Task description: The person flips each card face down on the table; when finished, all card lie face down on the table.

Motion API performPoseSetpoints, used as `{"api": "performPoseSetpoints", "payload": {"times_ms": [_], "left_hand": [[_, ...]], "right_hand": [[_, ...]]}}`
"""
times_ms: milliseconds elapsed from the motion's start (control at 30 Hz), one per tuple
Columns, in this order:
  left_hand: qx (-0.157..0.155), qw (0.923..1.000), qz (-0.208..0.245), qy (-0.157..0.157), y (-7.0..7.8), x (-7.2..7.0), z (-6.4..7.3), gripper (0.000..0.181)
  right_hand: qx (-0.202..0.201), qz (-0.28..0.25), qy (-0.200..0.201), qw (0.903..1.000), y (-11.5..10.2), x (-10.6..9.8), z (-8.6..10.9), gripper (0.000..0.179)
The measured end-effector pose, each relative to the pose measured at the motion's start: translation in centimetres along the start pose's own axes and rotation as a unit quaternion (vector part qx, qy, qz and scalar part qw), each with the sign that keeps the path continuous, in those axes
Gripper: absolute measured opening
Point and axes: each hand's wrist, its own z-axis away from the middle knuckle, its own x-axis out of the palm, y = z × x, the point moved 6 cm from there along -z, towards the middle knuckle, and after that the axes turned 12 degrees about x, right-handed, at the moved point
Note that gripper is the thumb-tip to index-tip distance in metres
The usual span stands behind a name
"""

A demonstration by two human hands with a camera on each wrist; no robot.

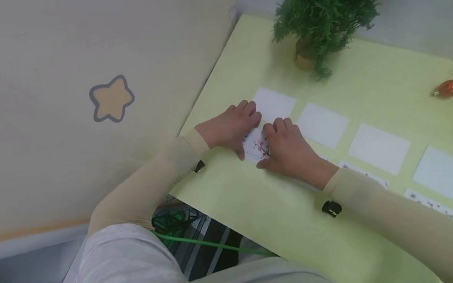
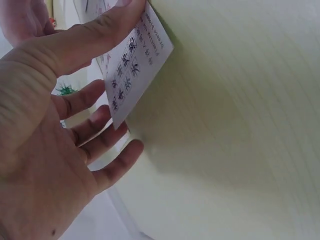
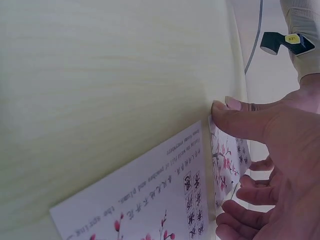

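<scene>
1. both hands meet over one blossom card (image 1: 256, 145) near the left end of the table (image 1: 230, 186) – pink flowers and dark characters face upward.
2. the left hand (image 1: 231, 125) holds the card by its left side, thumb at the near edge and bent fingers at the far one.
3. the right hand (image 1: 294, 153) holds the other side much the same way, thumb near a corner, fingers curled toward the far edge.
4. whether the card lies fully flat or sits a touch raised, i cannot tell from here.
5. just beside it, with a narrow gap, lies a neighbouring card (image 3: 145, 190) with similar print; beyond the held card is a white sheet (image 1: 275, 102), close to the left fingers.
6. to my eye this is fine placing, so a light grip on the edges should serve best – squeezing from both sides could bow thin card.
7. i'd use the neighbouring card's near edge as a guide, and match the gap by small nudges with both thumbs together.
8. the right sleeve (image 1: 361, 197) reaches over the printed row; holding that forearm up should spare those cards a drag.
9. when letting go, one hand first, the other pressing lightly, would help against a shift.
</scene>
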Motion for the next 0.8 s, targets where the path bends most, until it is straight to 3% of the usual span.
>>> {"api": "performPoseSetpoints", "payload": {"times_ms": [233, 367, 467, 567, 667, 800], "left_hand": [[0.013, 0.9939, 0.109, -0.007, 0.4, 0.4, 0.7, 0.083], [0.014, 0.9881, 0.152, -0.017, 0.4, 0.2, 1.3, 0.079], [0.014, 0.9827, 0.184, -0.016, 0.5, 0.0, 1.8, 0.088], [0.015, 0.9729, 0.231, 0.001, 0.4, -0.4, 2.8, 0.105], [0.023, 0.9529, 0.301, 0.029, 0.0, -1.1, 4.1, 0.12], [0.041, 0.9051, 0.419, 0.058, -0.5, -2.1, 6.0, 0.135]], "right_hand": [[-0.004, -0.005, 0.024, 0.9997, -0.5, 0.6, 0.8, 0.079], [-0.004, -0.011, 0.028, 0.9995, -1.4, 1.5, 1.1, 0.093], [-0.004, -0.005, 0.03, 0.9995, -2.3, 2.1, 1.2, 0.112], [-0.007, 0.0, 0.034, 0.9994, -3.0, 2.6, 1.2, 0.119], [-0.006, -0.013, 0.043, 0.999, -3.4, 2.7, 1.3, 0.117], [0.001, -0.067, 0.048, 0.9966, -3.5, 2.3, 1.3, 0.118]]}}
